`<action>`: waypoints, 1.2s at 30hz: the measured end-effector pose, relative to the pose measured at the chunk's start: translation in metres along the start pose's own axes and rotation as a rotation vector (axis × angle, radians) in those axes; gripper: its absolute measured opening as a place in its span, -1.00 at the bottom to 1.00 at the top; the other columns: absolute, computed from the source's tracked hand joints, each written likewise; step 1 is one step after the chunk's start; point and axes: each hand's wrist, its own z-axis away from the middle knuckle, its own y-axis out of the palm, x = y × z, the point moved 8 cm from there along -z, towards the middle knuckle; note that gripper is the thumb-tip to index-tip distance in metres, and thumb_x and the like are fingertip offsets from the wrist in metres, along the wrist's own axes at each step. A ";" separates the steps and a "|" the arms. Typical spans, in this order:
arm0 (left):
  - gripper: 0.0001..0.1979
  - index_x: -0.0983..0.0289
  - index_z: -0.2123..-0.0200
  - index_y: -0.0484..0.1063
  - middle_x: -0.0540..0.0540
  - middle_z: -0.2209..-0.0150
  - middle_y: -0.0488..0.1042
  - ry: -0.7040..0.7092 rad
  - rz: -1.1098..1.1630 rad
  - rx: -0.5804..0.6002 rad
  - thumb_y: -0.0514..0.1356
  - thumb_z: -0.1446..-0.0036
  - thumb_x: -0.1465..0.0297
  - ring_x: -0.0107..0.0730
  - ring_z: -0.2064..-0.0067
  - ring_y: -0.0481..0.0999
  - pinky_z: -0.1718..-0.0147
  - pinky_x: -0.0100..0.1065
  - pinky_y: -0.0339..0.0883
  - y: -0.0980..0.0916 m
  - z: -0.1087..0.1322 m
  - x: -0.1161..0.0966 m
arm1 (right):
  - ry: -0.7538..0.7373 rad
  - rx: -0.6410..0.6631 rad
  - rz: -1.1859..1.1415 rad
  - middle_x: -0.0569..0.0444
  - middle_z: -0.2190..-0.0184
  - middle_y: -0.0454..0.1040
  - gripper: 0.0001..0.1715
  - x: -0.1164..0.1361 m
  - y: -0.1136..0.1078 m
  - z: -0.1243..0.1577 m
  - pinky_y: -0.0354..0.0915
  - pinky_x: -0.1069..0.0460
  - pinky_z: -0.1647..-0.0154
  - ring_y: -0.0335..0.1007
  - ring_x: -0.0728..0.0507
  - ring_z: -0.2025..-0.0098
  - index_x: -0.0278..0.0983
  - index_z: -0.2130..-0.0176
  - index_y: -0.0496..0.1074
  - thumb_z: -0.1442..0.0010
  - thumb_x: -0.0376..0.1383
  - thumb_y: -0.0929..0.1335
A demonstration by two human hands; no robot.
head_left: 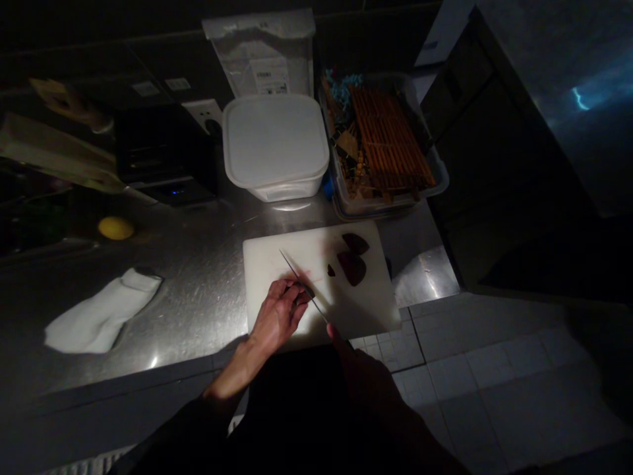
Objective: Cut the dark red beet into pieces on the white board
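Observation:
A white cutting board (277, 260) lies on the steel counter. My left hand (277, 315) rests on the board's near side, fingers curled onto a small dark piece of food (303, 296) beside the blade. My right hand (359, 366), dark and in shadow at the board's near edge, grips the handle of a knife (299, 277) whose blade runs up and left across the board. Two larger dark red pieces (352, 266), (355, 243) and a tiny scrap (331, 270) lie at the board's right.
Behind the board stand a lidded white tub (275, 142), a clear bin with wooden sticks (386, 145) and a plastic bag (262, 53). A white cloth (101, 318) and a lemon (115, 228) lie left. A dark appliance (158, 158) sits at back left. Tiled floor (494, 382) lies right.

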 end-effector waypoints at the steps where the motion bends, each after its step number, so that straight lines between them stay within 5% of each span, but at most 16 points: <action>1: -0.79 0.24 0.07 0.39 0.19 0.07 0.38 -0.002 -0.001 0.000 0.17 -0.21 0.41 -0.11 -0.06 0.36 -0.04 -0.03 0.42 0.000 0.000 0.000 | 0.000 -0.002 0.009 -0.04 0.27 0.49 -0.14 0.001 -0.001 -0.002 0.04 0.03 0.47 0.50 -0.17 0.31 0.00 -0.40 -0.34 -0.28 -0.45 0.11; 18: -0.77 0.22 0.04 0.38 0.20 0.01 0.36 -0.027 0.040 0.037 0.16 -0.23 0.39 -0.11 -0.10 0.33 -0.08 -0.06 0.38 0.003 0.000 0.006 | -0.156 -0.189 -0.088 -0.06 0.26 0.56 -0.19 0.008 0.006 -0.056 0.26 0.06 0.32 0.49 -0.11 0.29 -0.22 -0.41 -0.19 -0.25 -0.46 0.12; 23: -0.73 0.19 -0.01 0.29 0.21 -0.08 0.35 0.031 0.040 0.034 0.14 -0.23 0.40 -0.12 -0.15 0.32 -0.12 -0.04 0.34 -0.002 0.017 0.011 | -0.185 -0.304 -0.137 -0.09 0.25 0.57 -0.32 -0.002 -0.007 -0.051 0.30 0.04 0.26 0.48 -0.12 0.27 -0.31 -0.41 -0.21 -0.37 -0.32 0.05; 29: -0.57 0.22 -0.10 0.16 0.27 -0.11 0.34 -0.060 0.052 -0.058 0.17 -0.16 0.43 -0.07 -0.16 0.32 -0.14 0.07 0.28 -0.011 0.050 0.031 | -0.197 -0.469 -0.395 -0.12 0.25 0.57 -0.34 -0.025 -0.026 -0.032 0.35 -0.01 0.22 0.48 -0.14 0.30 -0.35 -0.38 -0.07 -0.38 -0.24 0.05; 33: -0.30 0.25 -0.24 0.06 0.30 -0.19 0.28 -0.095 0.018 -0.090 0.28 -0.09 0.34 0.02 -0.19 0.27 -0.17 0.10 0.23 -0.006 0.043 0.032 | -0.219 -0.460 -0.426 -0.13 0.22 0.57 -0.35 -0.024 -0.025 -0.029 0.38 -0.07 0.15 0.51 -0.18 0.26 -0.31 -0.38 -0.03 -0.36 -0.25 0.07; 36: -0.33 0.25 -0.25 0.10 0.29 -0.17 0.31 -0.098 0.033 -0.054 0.27 -0.10 0.34 0.03 -0.17 0.29 -0.17 0.10 0.21 0.000 0.032 0.032 | -0.235 -0.467 -0.438 -0.16 0.19 0.57 -0.34 -0.022 -0.022 -0.028 0.36 -0.13 0.02 0.52 -0.22 0.14 -0.31 -0.38 -0.02 -0.35 -0.25 0.06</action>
